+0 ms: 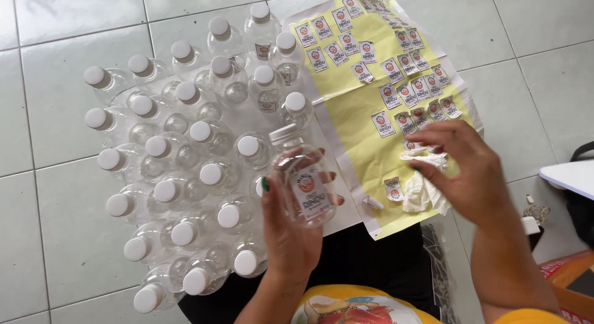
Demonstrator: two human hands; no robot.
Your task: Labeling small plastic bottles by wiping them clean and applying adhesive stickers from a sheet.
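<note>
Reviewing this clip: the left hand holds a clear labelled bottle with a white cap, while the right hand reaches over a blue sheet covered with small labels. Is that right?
Not quite. The sheet is yellow, not blue, as the head view shows. The rest stands: the left hand holds the clear labelled bottle with a white cap, and the right hand reaches over the sheet with its small labels.

Bright, even daylight — soft shadows, glare on the floor tiles [55,175] at nine o'clock; right hand [461,169] slightly motion-blurred.
</note>
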